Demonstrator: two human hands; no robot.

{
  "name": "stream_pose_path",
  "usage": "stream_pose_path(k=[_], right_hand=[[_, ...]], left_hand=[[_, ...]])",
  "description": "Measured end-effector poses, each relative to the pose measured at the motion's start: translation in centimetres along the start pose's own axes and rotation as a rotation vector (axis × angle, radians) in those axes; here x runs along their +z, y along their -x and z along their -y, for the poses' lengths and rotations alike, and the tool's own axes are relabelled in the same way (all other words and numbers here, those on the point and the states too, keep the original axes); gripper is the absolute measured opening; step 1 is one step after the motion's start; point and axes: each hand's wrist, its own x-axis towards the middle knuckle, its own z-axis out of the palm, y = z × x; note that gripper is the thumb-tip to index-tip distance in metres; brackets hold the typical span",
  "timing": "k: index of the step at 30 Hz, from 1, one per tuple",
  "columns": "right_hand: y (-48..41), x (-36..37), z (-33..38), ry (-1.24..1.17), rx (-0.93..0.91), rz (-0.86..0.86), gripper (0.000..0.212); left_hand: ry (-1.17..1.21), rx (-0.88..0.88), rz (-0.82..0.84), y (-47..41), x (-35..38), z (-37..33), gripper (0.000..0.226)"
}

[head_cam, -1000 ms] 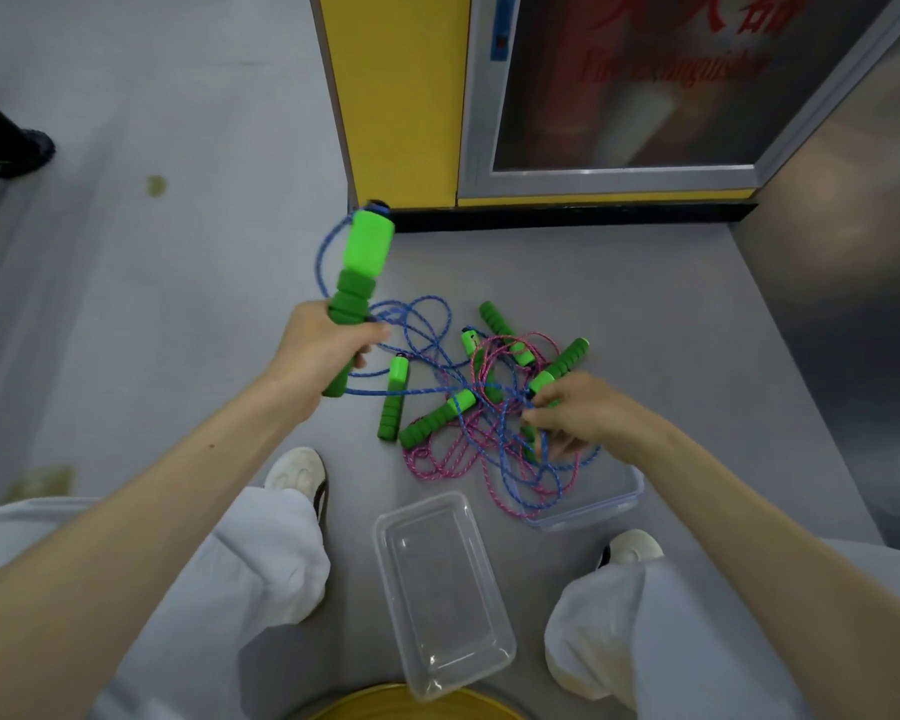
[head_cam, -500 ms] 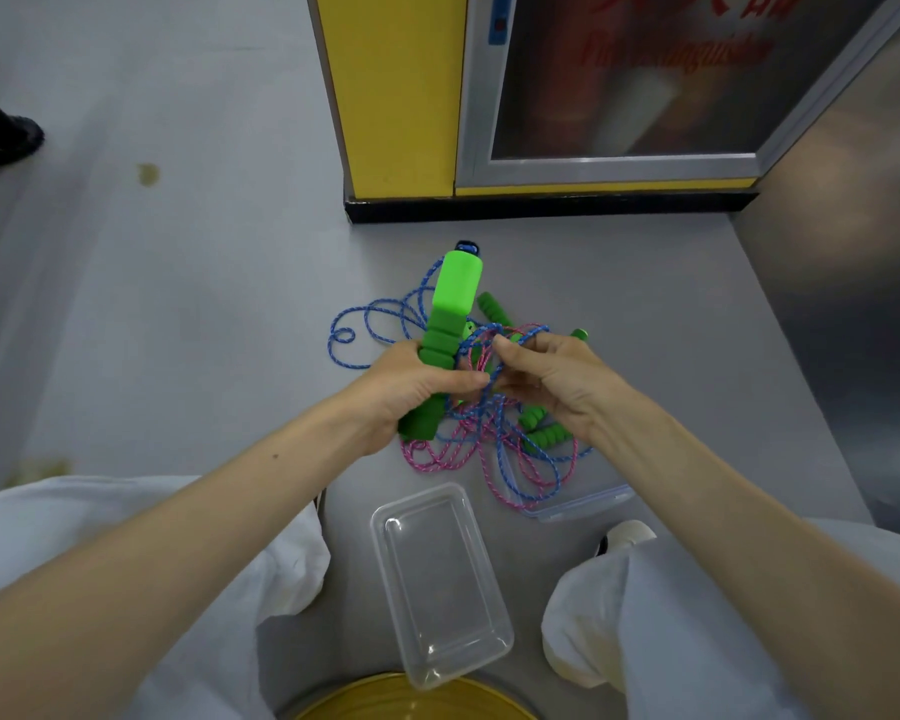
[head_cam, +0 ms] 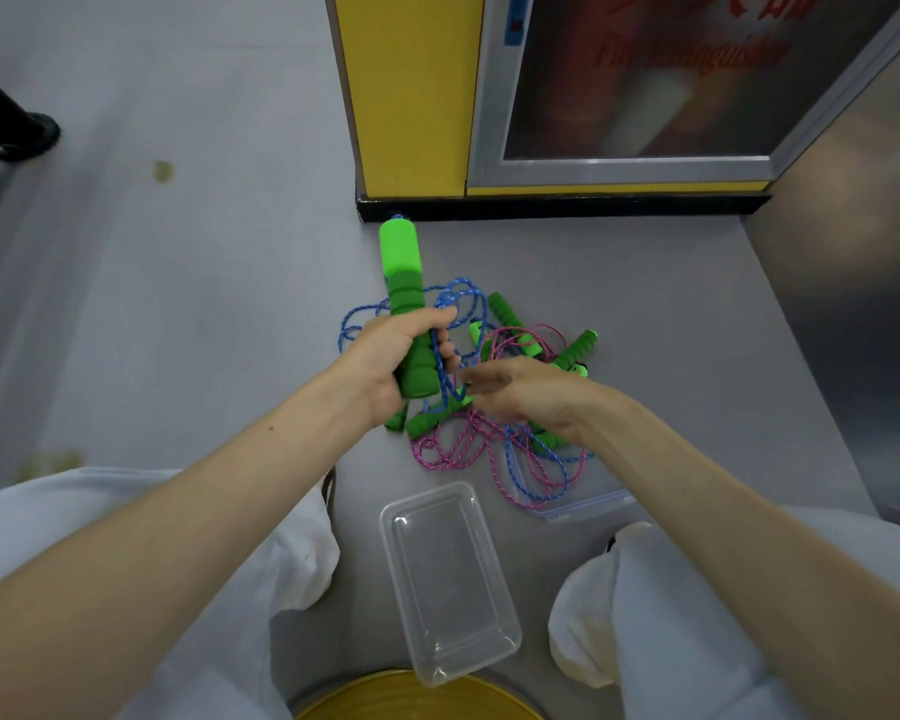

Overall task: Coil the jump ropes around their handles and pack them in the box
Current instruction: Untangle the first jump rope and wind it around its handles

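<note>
My left hand (head_cam: 393, 358) grips a pair of green foam handles (head_cam: 404, 283) held upright, with blue rope (head_cam: 461, 298) looping over its fingers. Just right of it, my right hand (head_cam: 528, 394) has its fingers stretched towards the handles; whether it pinches the rope I cannot tell. Beneath both hands a tangle of blue and pink ropes (head_cam: 489, 449) with several more green handles (head_cam: 578, 348) lies on the grey floor. A clear plastic box (head_cam: 450, 579) stands empty between my knees.
A clear lid (head_cam: 588, 506) lies under the ropes at right. A yellow post and a framed glass panel (head_cam: 635, 96) stand behind the pile. The rim of a yellow round object (head_cam: 417, 698) shows at the bottom edge, my white-clad knees on either side.
My left hand brought the handles from the left in over the pile. My right hand rose from the tangle to meet them, then drew back slightly with its fingers straightened.
</note>
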Motion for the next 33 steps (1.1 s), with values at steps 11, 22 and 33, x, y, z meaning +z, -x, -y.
stream_pose_path(k=[11,22,33], right_hand=[[0.5,0.8,-0.2,-0.205,-0.168,0.224,0.031],[1.1,-3.0,-3.7,0.982,0.24,-0.394,0.037],[3.5,-3.6,-0.5,-0.572,0.096,-0.219,0.025]], left_hand=[[0.212,0.018,0.028,0.2,-0.8,-1.6,0.019],[-0.004,0.196,-0.431,-0.6,-3.8,-3.8,0.019],[-0.74,0.31,0.01,0.1,1.0,0.9,0.025]])
